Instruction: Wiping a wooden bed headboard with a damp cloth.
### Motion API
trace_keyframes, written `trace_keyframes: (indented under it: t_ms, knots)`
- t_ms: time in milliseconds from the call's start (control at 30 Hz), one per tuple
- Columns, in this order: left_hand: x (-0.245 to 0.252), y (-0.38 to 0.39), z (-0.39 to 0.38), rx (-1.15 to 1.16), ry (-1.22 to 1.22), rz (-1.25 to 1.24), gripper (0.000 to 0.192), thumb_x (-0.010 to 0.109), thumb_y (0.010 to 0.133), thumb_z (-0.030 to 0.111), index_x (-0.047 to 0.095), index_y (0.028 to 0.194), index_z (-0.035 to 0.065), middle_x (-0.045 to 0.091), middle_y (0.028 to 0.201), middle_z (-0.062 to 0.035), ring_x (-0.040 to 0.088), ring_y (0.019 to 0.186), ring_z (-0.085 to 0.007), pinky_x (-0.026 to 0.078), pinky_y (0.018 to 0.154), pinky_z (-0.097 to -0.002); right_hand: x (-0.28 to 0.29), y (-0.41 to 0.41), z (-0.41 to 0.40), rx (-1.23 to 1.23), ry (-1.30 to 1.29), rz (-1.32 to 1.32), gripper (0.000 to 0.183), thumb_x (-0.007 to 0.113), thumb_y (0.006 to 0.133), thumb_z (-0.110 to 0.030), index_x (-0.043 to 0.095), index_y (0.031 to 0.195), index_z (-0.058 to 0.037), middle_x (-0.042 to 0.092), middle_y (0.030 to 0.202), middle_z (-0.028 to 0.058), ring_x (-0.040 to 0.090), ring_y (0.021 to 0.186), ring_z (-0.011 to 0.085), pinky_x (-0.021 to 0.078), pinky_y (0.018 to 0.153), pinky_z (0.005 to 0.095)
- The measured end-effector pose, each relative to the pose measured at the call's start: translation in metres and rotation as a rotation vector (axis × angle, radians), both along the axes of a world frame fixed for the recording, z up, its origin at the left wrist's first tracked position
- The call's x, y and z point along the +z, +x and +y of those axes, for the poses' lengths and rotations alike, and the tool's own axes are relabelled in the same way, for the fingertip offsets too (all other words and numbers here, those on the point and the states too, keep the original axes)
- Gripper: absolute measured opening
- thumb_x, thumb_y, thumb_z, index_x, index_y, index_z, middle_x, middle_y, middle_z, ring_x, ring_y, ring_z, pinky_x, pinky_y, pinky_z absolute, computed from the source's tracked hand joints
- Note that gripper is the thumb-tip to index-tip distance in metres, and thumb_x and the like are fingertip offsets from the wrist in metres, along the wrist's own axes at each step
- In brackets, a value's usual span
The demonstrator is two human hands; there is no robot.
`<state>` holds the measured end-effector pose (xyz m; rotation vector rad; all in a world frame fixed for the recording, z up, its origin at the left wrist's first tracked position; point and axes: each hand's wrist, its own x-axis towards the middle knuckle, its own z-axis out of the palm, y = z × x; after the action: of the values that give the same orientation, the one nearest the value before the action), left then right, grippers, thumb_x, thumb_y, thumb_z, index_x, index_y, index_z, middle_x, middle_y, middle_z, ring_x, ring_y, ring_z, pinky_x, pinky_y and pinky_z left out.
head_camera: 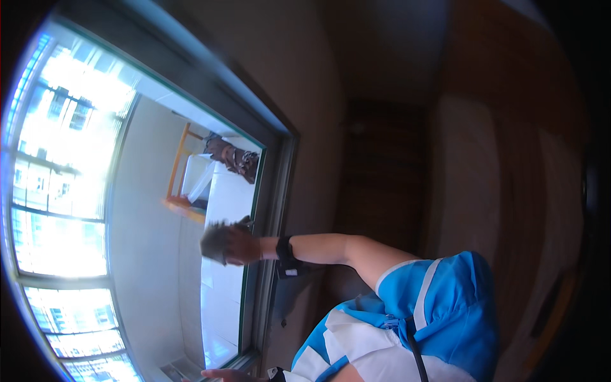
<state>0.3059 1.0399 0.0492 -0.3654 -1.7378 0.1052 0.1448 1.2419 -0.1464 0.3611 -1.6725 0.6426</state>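
My right hand [242,246] is stretched out in front of the glass pane of a dark-framed sliding door or window, shut on a blurred grey-green cloth or fuzzy pad [215,243]. A dark band with a small box is around that wrist. My left hand [231,375] shows only in part at the bottom edge, with a finger extended near the lower frame; whether it holds something is hidden. The glass pane [224,305] has a greenish edge and lies between dark frame rails [274,210].
Beyond the glass are an orange-framed chair or rack [179,162], a white plastic container [196,174], a brown bundle of fabric [231,155] and bright barred windows [62,181]. Dim wooden furniture [382,181] is to the right. A black cable [419,355] hangs over my blue-and-white clothing.
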Motion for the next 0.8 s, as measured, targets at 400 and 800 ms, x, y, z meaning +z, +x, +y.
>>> trace_keyframes:
  t_ms: [400,800]
  knots:
    - [-0.065,-0.085,0.126,-0.625,-0.022,-0.249,0.027,0.048,0.086,0.023,0.054,0.109,0.009,0.046,0.124,-0.0147,0.043,0.116,-0.0324,0.039,0.09,-0.0517,0.018,0.062,0.052,0.205,-0.4,-0.241,0.041,0.053,0.077,0.004,0.043,0.116,-0.0037,0.048,0.109,0.0168,0.046,0.104,0.0353,0.044,0.087,0.0397]
    - [-0.125,-0.118,0.318,-1.297,-0.159,-0.783,0.032,0.047,0.078,0.007,0.054,0.109,0.007,0.044,0.123,-0.0166,0.04,0.116,-0.0343,0.034,0.094,-0.0501,0.016,0.172,0.217,-0.411,-0.336,-0.19,0.045,0.046,0.076,0.004,0.042,0.12,-0.0015,0.053,0.104,0.0173,0.055,0.085,0.0313,0.0463,0.074,0.036]
